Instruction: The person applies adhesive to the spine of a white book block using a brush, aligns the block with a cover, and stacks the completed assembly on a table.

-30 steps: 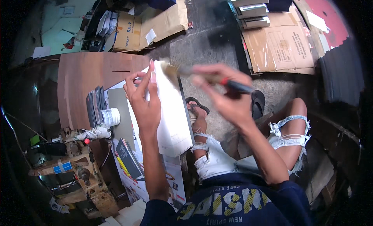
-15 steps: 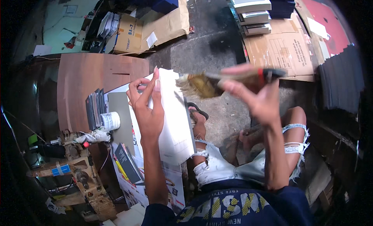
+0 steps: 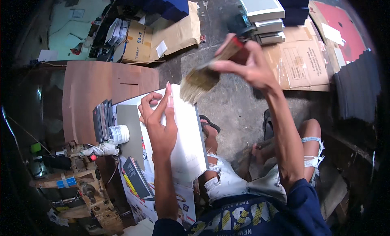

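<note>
White paper (image 3: pixel 185 142) lies in front of me on a work surface, its right side bordered by a dark grey edge. My left hand (image 3: pixel 159 120) rests on it, index finger and thumb stretched forward and the other fingers loosely bent. In my right hand (image 3: pixel 254 67) is a wide flat paintbrush (image 3: pixel 201 82) with pale bristles and a red and dark handle. The brush is tilted, its handle up to the right. Its bristle tips overlap the paper's far right corner; I cannot tell whether they touch.
A white tub (image 3: pixel 119 134) stands left of the paper beside a row of dark thin books (image 3: pixel 103 120). Nearer me lie dark booklets (image 3: pixel 137 177). A brown wooden board (image 3: pixel 93 90) is beyond. Thick books (image 3: pixel 264 8) are stacked on flattened cardboard (image 3: pixel 298 65) at far right.
My right hand has moved up and a little left, tilting the brush from nearly level to bristles down at the paper's far corner. My left hand keeps its place on the paper.
</note>
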